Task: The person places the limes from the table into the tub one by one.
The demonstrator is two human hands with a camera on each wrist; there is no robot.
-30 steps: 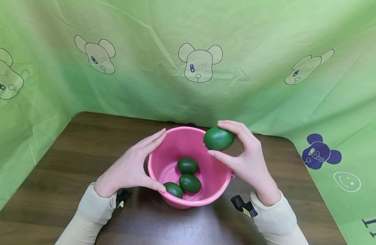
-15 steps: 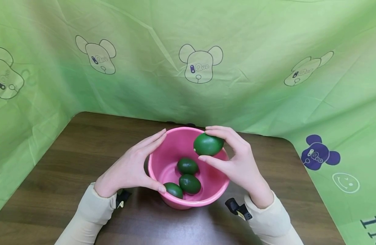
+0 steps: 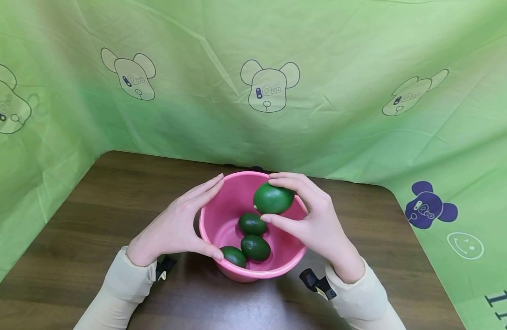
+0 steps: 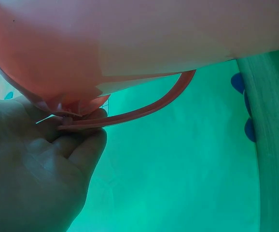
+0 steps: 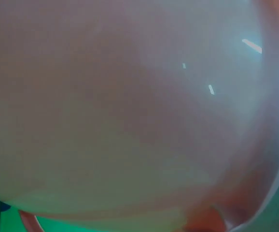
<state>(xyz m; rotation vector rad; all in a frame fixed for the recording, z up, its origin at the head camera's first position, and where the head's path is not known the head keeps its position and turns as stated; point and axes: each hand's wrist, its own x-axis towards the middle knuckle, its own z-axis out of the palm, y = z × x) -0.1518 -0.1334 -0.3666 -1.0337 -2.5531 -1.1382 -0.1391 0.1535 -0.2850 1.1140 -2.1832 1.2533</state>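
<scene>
My right hand (image 3: 319,222) grips a smooth green avocado (image 3: 272,198) between thumb and fingers, over the mouth of a pink bucket (image 3: 253,274). Inside it, three darker avocados (image 3: 255,248) lie on the bottom, one of them close to the front left wall. Against the bucket's left side, my left hand (image 3: 177,224) holds the rim, thumb in front and fingers towards the back. The left wrist view has that hand beside the bucket's curved handle (image 4: 163,104). Only the bucket's outer wall (image 5: 130,106) fills most of the right wrist view; the right hand is out of sight there.
The bucket stands on a dark wooden table (image 3: 92,220) with rounded far corners. Behind and to both sides hangs a green cloth (image 3: 195,114) printed with bear heads. Black wrist cameras (image 3: 317,283) sit below both cuffs.
My right hand has carried its avocado leftwards and slightly nearer, from above the bucket's right rim to over its opening. The left hand and the bucket have stayed put.
</scene>
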